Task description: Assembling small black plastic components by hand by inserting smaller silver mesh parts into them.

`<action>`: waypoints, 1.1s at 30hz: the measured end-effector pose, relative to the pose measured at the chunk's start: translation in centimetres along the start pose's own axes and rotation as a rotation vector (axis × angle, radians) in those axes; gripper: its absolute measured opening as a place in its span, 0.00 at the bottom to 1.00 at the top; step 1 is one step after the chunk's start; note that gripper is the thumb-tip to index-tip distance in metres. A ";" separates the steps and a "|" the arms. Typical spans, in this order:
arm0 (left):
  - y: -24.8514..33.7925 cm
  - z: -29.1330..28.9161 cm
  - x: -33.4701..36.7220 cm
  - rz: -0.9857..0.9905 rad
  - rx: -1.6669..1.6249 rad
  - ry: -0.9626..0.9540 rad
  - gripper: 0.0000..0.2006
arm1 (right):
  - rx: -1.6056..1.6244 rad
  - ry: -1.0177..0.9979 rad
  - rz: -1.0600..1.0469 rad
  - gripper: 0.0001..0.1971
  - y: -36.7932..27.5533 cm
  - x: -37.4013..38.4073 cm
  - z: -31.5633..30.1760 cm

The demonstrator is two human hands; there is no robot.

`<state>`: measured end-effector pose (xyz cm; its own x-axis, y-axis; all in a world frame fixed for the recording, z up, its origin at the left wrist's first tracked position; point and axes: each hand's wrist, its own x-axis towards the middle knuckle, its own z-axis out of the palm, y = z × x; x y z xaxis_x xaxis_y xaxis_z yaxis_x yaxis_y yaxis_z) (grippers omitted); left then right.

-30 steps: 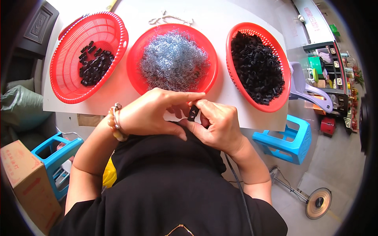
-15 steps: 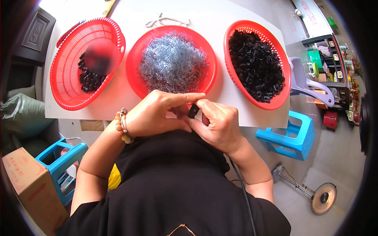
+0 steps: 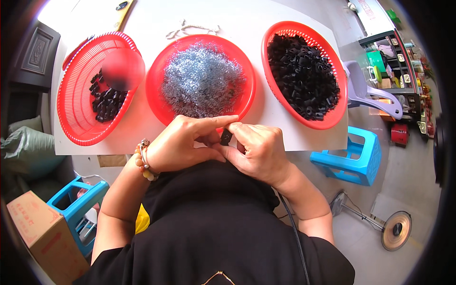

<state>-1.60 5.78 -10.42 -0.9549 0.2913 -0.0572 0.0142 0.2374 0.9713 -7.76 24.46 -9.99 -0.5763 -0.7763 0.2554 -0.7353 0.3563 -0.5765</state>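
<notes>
My left hand (image 3: 187, 145) and my right hand (image 3: 261, 151) meet in front of my body at the table's near edge. Between their fingertips is a small black plastic piece (image 3: 226, 137), partly hidden by the fingers. The right thumb and forefinger pinch it, and the left fingers close on it from the other side. Just beyond the hands sits a red round basin (image 3: 154, 97) heaped with small shiny metal parts (image 3: 202, 80). To the right a red basket (image 3: 270, 80) holds many loose black pieces (image 3: 304, 76). A red basket (image 3: 71, 114) at left holds fewer black pieces (image 3: 109, 103).
White cord (image 3: 192, 29) lies on the white table (image 3: 259, 133) behind the basin. A lilac plastic item with a handle (image 3: 373, 92) is by the right basket. Blue stools (image 3: 349, 156) stand right and left, with a cardboard box (image 3: 45, 228) at lower left. A blur covers part of the left basket.
Both hands keep hold of the small black piece, which has tilted a little between the fingers. The view has shifted slightly; the baskets and basin stay in place.
</notes>
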 end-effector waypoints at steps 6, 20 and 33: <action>-0.3 0.5 0.2 0.019 0.028 0.046 0.32 | 0.006 0.027 -0.021 0.09 0.4 0.2 0.3; -0.2 0.6 1.1 -0.017 -0.022 -0.014 0.33 | -0.041 0.064 0.017 0.15 2.0 -0.6 0.6; 0.7 -0.7 0.6 -0.105 -0.118 0.341 0.25 | -0.088 0.322 0.151 0.16 2.0 -1.0 -3.6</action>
<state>-2.38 5.44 -9.57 -0.9935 -0.0590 -0.0976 -0.1048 0.1350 0.9853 -9.93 27.85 -8.60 -0.7532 -0.5129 0.4118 -0.6531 0.5086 -0.5611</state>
